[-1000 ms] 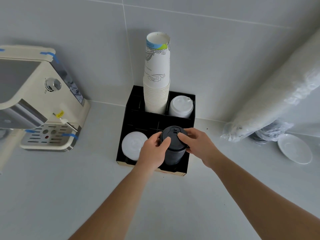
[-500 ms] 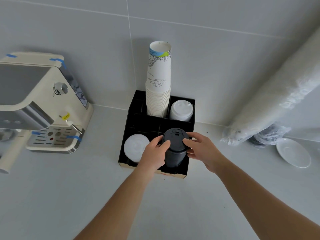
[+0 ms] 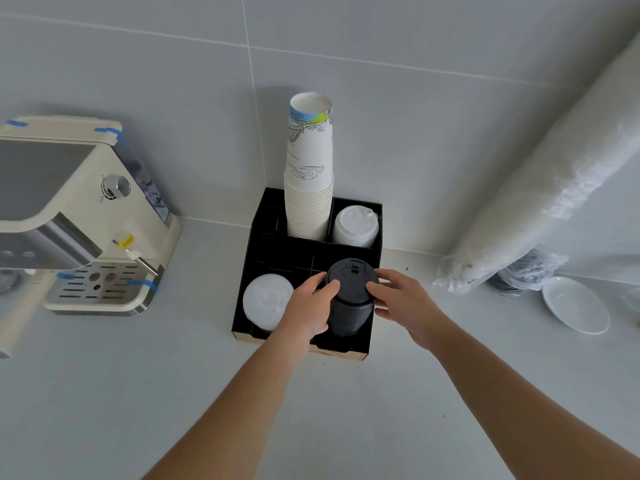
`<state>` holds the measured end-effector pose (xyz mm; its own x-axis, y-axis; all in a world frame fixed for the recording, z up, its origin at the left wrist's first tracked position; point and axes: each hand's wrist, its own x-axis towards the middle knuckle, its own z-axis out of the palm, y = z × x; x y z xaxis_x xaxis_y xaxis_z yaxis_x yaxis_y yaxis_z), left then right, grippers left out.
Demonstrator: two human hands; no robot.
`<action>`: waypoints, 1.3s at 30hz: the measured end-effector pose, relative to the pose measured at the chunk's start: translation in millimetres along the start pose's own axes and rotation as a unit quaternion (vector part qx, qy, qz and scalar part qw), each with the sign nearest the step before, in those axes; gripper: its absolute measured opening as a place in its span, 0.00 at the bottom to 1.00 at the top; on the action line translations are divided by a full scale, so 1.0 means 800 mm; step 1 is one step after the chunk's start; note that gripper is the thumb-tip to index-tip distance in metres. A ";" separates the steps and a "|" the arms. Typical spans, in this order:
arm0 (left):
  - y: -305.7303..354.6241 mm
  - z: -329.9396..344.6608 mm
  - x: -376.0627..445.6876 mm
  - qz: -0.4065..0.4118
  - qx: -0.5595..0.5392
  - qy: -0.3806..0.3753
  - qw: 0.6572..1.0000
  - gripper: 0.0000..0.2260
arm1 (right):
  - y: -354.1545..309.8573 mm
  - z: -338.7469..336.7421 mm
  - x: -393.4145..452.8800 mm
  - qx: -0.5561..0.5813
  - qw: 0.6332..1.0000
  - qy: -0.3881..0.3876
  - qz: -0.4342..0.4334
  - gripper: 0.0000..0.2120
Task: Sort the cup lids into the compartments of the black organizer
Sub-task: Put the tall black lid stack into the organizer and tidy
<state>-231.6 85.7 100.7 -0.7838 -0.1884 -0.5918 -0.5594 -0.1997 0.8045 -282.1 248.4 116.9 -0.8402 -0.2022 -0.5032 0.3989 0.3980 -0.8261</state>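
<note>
Left hand (image 3: 310, 308), right hand (image 3: 403, 304) cupped inward, forearms extended.

Three lid stacks (image 3: 349, 296), one cup stack (image 3: 309, 188), one organizer (image 3: 273, 251), one saucer (image 3: 575, 304).

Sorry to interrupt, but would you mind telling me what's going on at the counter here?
A person is sorting cup lids into a black organizer. Both the left hand and the right hand grip a stack of black lids standing in the front right compartment. White lids fill the front left one, and paper cups stand behind.
</note>
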 end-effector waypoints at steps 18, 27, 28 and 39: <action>-0.040 -0.081 -0.069 0.071 0.042 0.051 0.995 0.11 | -0.004 0.003 -0.072 0.003 0.986 0.145 -0.082 0.09; -0.060 -0.158 -0.067 0.063 0.144 0.125 0.980 0.15 | 0.027 0.104 -0.084 0.028 0.998 0.043 -0.033 0.06; -0.059 -0.164 -0.063 0.056 0.145 0.125 0.980 0.15 | 0.032 0.114 -0.078 0.025 0.999 0.037 -0.020 0.06; -0.056 -0.156 -0.019 -0.099 -0.072 0.071 0.990 0.10 | 0.007 0.188 -0.051 0.056 0.998 0.016 0.024 0.07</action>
<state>-160.8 -22.4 67.5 -0.6112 -0.2628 -0.7465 -0.6459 -0.3794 0.6624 -190.4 124.1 94.4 -0.8298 -0.1568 -0.5356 0.4756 0.3035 -0.8256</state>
